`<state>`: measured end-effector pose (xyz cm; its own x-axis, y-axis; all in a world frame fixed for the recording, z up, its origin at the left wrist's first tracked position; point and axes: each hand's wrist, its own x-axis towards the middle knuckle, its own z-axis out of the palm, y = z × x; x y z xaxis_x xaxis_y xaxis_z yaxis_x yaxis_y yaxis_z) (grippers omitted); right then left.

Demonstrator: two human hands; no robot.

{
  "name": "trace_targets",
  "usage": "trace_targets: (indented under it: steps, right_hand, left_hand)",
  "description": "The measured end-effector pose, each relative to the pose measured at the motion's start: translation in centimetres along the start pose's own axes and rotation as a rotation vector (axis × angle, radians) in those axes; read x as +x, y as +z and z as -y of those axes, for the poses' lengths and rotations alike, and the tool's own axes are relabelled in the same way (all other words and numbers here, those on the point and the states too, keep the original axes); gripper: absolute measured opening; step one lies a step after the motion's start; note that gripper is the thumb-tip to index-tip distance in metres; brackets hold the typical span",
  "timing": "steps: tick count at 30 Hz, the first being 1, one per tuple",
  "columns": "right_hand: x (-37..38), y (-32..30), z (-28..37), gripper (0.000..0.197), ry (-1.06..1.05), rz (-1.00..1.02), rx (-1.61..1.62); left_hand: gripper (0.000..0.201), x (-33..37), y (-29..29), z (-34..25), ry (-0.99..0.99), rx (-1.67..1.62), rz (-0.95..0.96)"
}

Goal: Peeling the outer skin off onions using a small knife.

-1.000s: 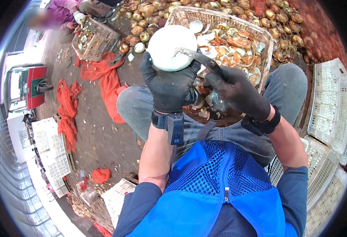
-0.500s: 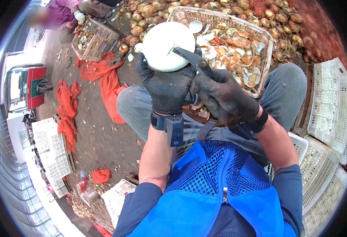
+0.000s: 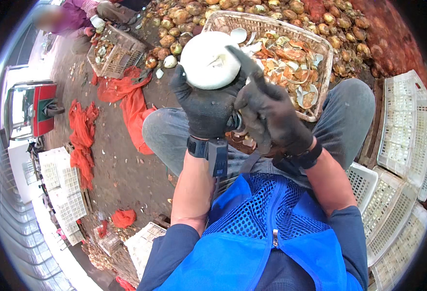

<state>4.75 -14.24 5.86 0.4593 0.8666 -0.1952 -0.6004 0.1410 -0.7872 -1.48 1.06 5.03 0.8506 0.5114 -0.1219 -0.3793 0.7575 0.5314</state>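
Note:
A large peeled white onion [image 3: 204, 62] rests in my left hand [image 3: 207, 110], whose black-gloved fingers cup it from below. A small cut mark shows on its upper face. My right hand [image 3: 280, 118], gloved in black too, is closed round a knife; its handle is hidden in the fist. The dark knife blade [image 3: 245, 62] points up and to the left, just beside the onion's right edge. Beyond my hands, between my knees, stands a plastic crate [image 3: 324, 92] holding onion skins and white peelings [image 3: 291, 58].
Unpeeled onions [image 3: 179, 22] are heaped behind the crate. White plastic crates [image 3: 405, 128] stand at my right. Red mesh bags [image 3: 82, 131] lie on the floor to the left. Another person's gloved hand [image 3: 97, 22] is over a second crate [image 3: 118, 53] at the far left.
The knife has come away from the onion's middle to its right edge, its blade now steeper. My left hand has tilted the onion slightly, and the cut mark has shifted right.

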Motion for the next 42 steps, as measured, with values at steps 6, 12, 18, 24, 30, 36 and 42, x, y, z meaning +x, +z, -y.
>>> trace_targets:
  steps: [6, 12, 18, 24, 30, 36, 42]
  right_hand:
    - [-0.2, -1.9, 2.2, 0.040, 0.054, -0.024, -0.213]
    - [0.3, -5.5, 1.4, 0.022, -0.529, -0.120, -1.005]
    - [1.2, -5.0, 4.8, 0.027, -0.462, -0.011, -1.103]
    - [2.0, -6.0, 3.6, 0.032, -0.311, 0.064, -1.017]
    - [2.1, -6.5, 2.0, 0.026, -0.269, 0.045, -0.989]
    - [1.1, -5.5, 3.4, 0.021, -0.267, 0.139, -0.977]
    - [0.3, -5.9, 2.8, 0.024, -0.091, 0.151, -0.925]
  left_hand:
    - [0.078, -0.4, -2.1, 1.0, -0.060, -0.136, -0.011]
    - [0.073, -0.3, -0.8, 0.6, -0.104, -0.189, -0.010]
    - [0.082, -0.4, -0.5, 0.5, -0.129, -0.141, 0.005]
    - [0.084, -0.9, 0.3, 0.5, -0.194, -0.216, 0.019]
    - [0.083, -0.6, -0.3, 0.7, -0.215, -0.195, 0.024]
    - [0.081, -0.9, -0.6, 0.5, -0.247, -0.232, 0.105]
    - [0.082, -1.0, 0.7, 0.6, -0.240, -0.150, 0.019]
